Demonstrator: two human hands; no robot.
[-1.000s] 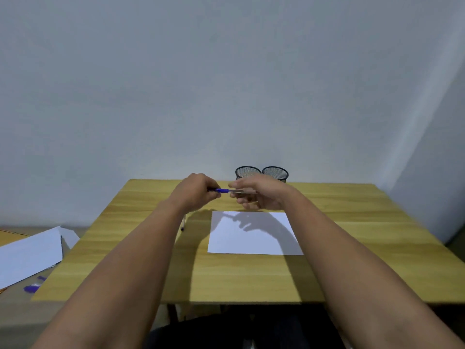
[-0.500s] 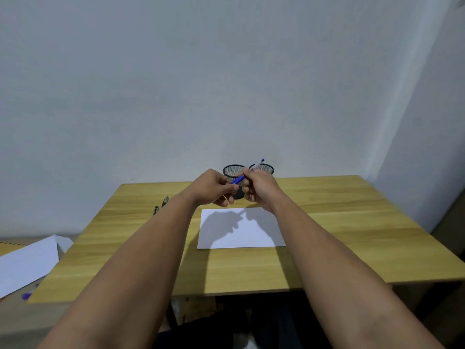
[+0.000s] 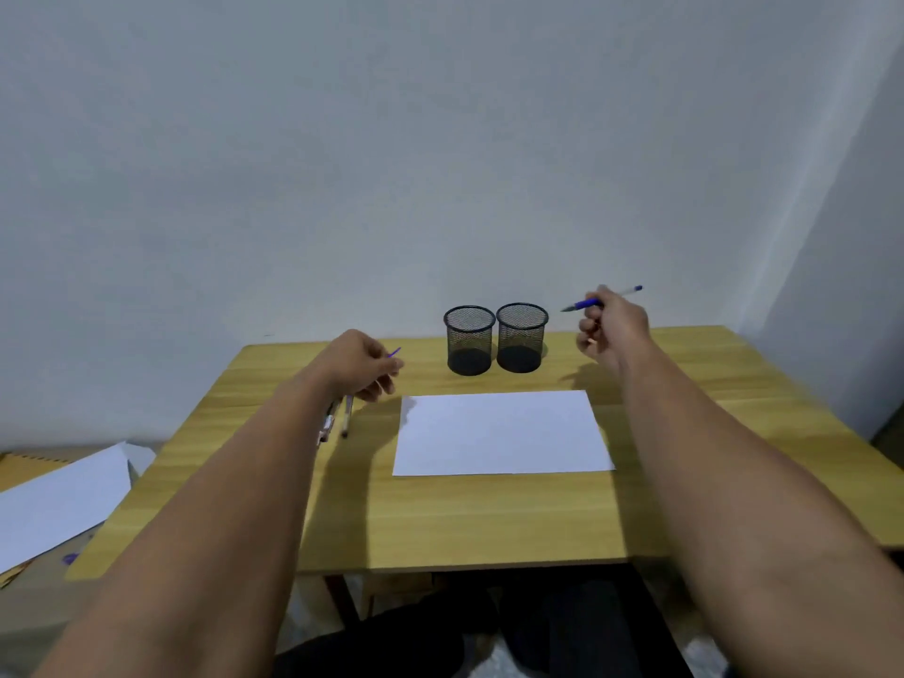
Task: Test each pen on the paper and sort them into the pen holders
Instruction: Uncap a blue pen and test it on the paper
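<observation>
My right hand (image 3: 611,330) is raised to the right of the two black mesh pen holders (image 3: 469,341) (image 3: 521,338) and grips an uncapped blue pen (image 3: 589,302), tip pointing left. My left hand (image 3: 359,367) hovers left of the holders, pinching the small blue pen cap (image 3: 394,353). A blank white paper (image 3: 499,433) lies on the wooden table (image 3: 440,521) in front of the holders. Both holders look empty. Two other pens (image 3: 337,418) lie on the table just under my left wrist, partly hidden by it.
The table stands against a white wall, with another wall close on the right. Loose white sheets (image 3: 58,501) and a notebook lie on the floor to the left. A dark seat or legs show below the table's front edge.
My hands were together over the paper holding the capped pen. They have pulled apart: the right took the pen up and right, the left moved left with the cap.
</observation>
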